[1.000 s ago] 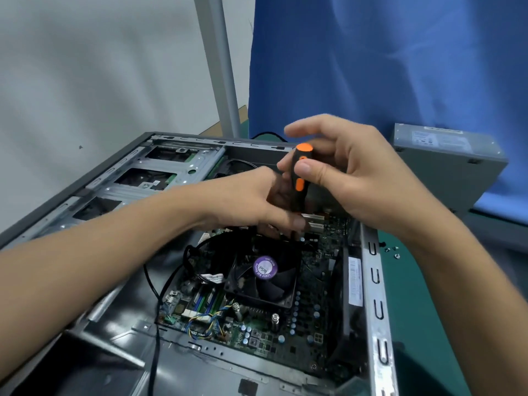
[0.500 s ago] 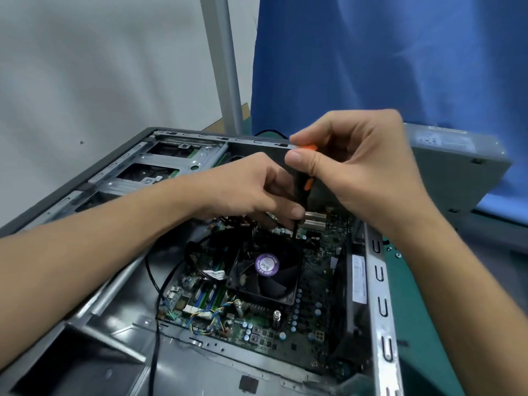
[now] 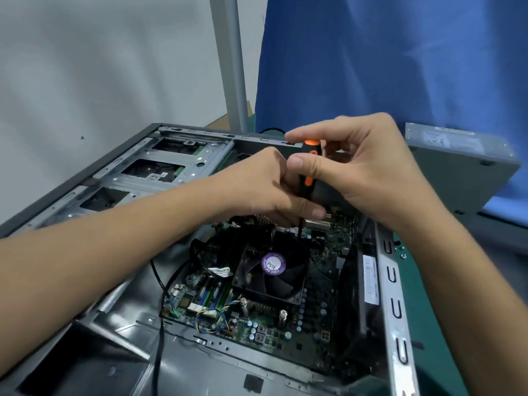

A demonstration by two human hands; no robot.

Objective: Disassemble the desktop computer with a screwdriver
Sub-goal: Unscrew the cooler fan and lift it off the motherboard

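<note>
Currently the screwdriver [image 3: 312, 147] stands close to upright, orange cap up. Its dark shaft runs straight down out of your hands to the far edge of the cooler fan [image 3: 271, 270]. That is the relation that counts: the tip lies directly below both hands, not off to either side. The work therefore goes along the tool's long axis: press down, twist, keep it plumb.

Right hand [image 3: 368, 172]: thumb and fingers pinch the top of the handle just under the cap. It is the upper hand, and likely the turning one.

Left hand [image 3: 263, 190]: comes in from the left and closes round the tool lower down, thumb lying across toward the shaft. Its fingers are hidden underneath, so the exact hold can't be read. The two hands touch, one above the other on the same tool.

Desktop computer [image 3: 391, 281]: on its side on the green worktop [image 3: 434, 324], open face up, motherboard [image 3: 314, 324] exposed. The fan sits mid-board, nearer you than the tip. The tip and whatever it meets are too dark to make out. Two tall screws [image 3: 243, 304] stand at the fan's near edge.

Judgement: any lean of the shaft risks the tip skating onto the board.
</note>
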